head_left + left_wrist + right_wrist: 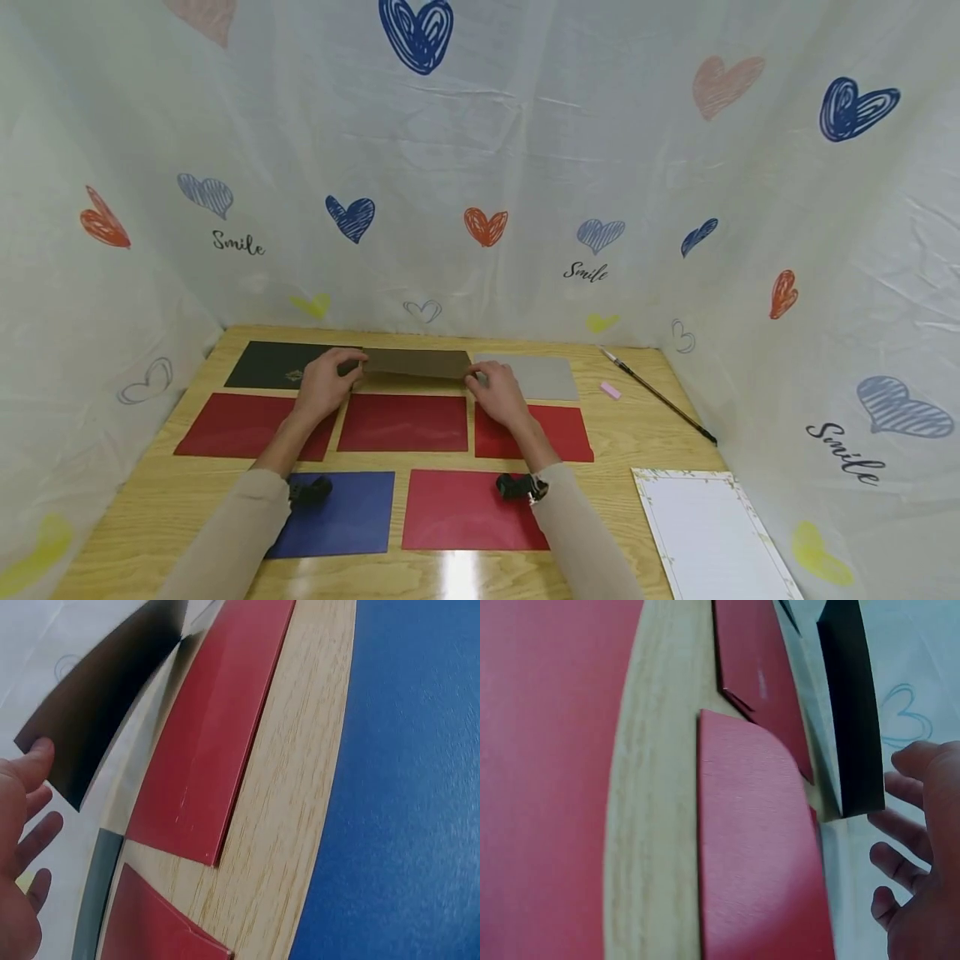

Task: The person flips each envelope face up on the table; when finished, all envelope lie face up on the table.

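Note:
A dark brown rectangular card (416, 363) is raised and slightly bowed at the back middle of the table. My left hand (324, 385) pinches its left end, the thumb (39, 759) lying on its face. At the card's right end is my right hand (498, 390); in the right wrist view its fingers (900, 866) are spread, one fingertip right at the card's corner. A dark green card (262, 367) with a gold emblem lies left of the brown card, and a light grey card (543, 377) lies to its right.
Nearer me lie a left red card (232, 425), a middle red card (402, 422), a right red card (562, 432), a blue card (345, 512) and a pinkish red card (465, 510). At right are a pink eraser-like block (611, 390), a brush (660, 396) and bordered white paper (712, 533).

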Motion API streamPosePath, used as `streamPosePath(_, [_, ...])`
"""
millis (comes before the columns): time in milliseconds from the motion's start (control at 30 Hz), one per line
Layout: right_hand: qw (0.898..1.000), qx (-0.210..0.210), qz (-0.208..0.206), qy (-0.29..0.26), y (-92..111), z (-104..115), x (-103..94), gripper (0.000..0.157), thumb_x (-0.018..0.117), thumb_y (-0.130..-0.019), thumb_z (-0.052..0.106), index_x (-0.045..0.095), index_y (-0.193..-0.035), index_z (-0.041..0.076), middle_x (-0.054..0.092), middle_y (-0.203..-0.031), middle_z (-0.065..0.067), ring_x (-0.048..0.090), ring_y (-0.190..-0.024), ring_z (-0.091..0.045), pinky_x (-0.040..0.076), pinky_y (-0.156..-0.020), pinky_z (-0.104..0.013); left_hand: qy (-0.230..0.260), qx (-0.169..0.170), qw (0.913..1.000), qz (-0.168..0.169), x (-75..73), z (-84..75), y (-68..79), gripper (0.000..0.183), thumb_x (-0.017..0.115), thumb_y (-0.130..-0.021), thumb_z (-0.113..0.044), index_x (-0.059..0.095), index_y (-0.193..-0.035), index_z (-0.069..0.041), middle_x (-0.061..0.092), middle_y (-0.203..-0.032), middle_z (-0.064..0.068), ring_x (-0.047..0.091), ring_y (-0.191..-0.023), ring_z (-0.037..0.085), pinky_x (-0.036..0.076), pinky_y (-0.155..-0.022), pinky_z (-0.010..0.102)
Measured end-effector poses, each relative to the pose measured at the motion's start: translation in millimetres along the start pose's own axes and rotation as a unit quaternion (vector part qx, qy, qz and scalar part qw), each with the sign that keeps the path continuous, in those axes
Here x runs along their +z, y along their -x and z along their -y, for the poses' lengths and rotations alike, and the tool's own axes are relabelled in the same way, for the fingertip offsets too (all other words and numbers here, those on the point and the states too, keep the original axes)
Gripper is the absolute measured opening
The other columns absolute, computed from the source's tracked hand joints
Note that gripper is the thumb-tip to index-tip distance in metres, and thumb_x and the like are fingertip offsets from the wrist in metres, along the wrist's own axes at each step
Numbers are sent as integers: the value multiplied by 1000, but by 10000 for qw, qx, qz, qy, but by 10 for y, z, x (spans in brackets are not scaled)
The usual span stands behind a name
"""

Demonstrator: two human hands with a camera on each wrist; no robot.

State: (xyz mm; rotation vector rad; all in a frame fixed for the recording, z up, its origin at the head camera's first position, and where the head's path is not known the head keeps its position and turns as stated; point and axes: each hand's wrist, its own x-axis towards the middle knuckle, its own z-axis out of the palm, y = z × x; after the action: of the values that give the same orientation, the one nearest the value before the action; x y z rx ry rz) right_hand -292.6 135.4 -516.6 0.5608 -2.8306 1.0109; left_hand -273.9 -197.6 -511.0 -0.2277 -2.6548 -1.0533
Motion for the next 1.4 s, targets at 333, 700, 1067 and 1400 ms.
streamPosePath(333, [9971, -5, -343, -675, 53, 62, -100, 20, 61, -101, 34, 65, -108, 16, 65, -122, -3, 52, -100, -24, 46, -84, -42, 152, -142, 9991, -377, -47, 21, 34, 30, 71, -95, -32, 72, -118, -13, 72, -108, 14, 55, -65, 18, 40, -53, 30])
streamPosePath(700, [9967, -453, -532, -416, -3, 44, -96, 29, 57, -104, 26, 74, -118, 7, 66, -131, -12, 58, -123, -31, 42, -105, -50, 257, -115, 9969, -732, -15, 22, 57, 28, 69, -94, -45, 67, -91, -17, 73, -92, 4, 65, -82, 22, 43, -61, 33])
streamPosePath(1067, [9953, -355, -736, -525, -31, 97, -104, 29, 56, -104, 24, 70, -126, 11, 64, -131, -11, 56, -110, -32, 47, -90, -49, 347, 59, 9971, -673, -20, 18, 47, 23, 70, -96, -35, 73, -111, -17, 74, -95, 6, 65, -84, 23, 44, -61, 34])
streamPosePath(1400, [9956, -221, -886, -206, -114, 165, -22, 32, 63, -100, 21, 67, -130, 12, 61, -135, -12, 54, -121, -33, 46, -99, -50, 152, 300, 9980, -543, 27, 74, 42, 40, 75, -93, -23, 65, -130, -11, 69, -115, 16, 64, -91, 33, 48, -72, 46])
